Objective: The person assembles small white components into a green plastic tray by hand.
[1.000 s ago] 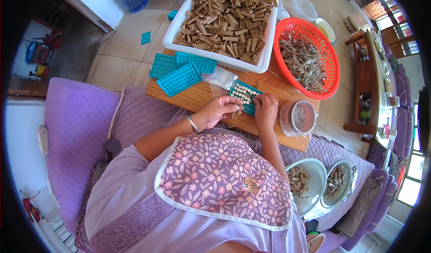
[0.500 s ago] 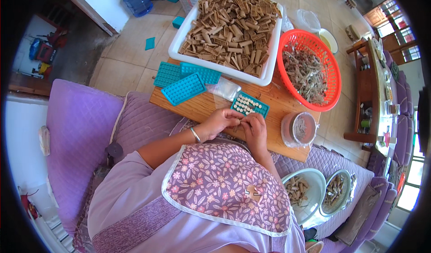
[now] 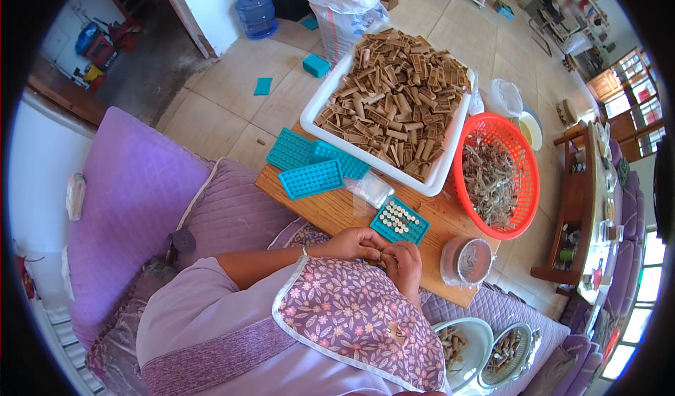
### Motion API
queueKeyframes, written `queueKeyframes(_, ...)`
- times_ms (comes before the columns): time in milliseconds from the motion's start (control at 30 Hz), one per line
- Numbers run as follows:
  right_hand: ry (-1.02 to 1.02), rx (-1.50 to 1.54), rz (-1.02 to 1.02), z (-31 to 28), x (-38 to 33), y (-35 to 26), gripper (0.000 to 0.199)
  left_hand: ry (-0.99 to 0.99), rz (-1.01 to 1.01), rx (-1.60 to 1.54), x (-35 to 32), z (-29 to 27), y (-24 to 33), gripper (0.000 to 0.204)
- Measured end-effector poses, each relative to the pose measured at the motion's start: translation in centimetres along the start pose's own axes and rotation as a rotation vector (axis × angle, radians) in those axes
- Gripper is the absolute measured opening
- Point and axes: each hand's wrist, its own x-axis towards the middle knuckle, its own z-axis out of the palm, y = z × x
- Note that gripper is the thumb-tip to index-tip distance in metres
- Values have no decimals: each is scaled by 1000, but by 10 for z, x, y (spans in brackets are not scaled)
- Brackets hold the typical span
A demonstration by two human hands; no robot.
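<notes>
I see my left hand [image 3: 349, 243] and right hand [image 3: 404, 262] meeting just below the centre of the frame, over the near edge of the wooden desk [image 3: 330, 213]. The fingers [image 3: 373, 250] of both pinch together on something small between them; I cannot tell what it is, it is too tiny and half hidden. Touching distance above them lies the small teal plastic grid tray [image 3: 399, 220], tilted on the desk, with pale round pieces filling roughly its upper left half and the remaining cells empty. So I judge the filling about halfway on this tray. Three more teal grid trays [image 3: 313, 167] sit stacked left of centre, showing no pieces, so plenty looks left to do. The big white rectangular tub of brown stick-like pieces [image 3: 394, 101] in the upper middle is heaped full, and the red round plastic basket of dry stems [image 3: 496, 178] at right holds a good layer too
</notes>
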Motion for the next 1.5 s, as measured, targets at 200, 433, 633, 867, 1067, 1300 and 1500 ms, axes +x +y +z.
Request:
queueKeyframes(200,-123,311,436,4,-10,-4,14,-9,31,98,-4,-6,-4,26)
queueKeyframes(433,-115,833,773,13,12,-3,24,23,95,92,-3,-15,6,22)
queueKeyframes(633,18,-166,-153,-7,176,-16,10,320,94,-51,-9,-23,42,18)
queueKeyframes(867,-268,-703,-130,21,266,54,18,438,255,-254,-12,-25,75,20)
queueKeyframes(1067,-229,-774,-79,17,266,47,14,410,297,-304,-2,-24,86,20)
queueKeyframes(1300,114,98,69,-1,149,-24,16,358,348,-342,10,-10,94,26)
queueKeyframes(1500,206,198,152,0,64,-44,22,323,449,-86,26,8,71,31)
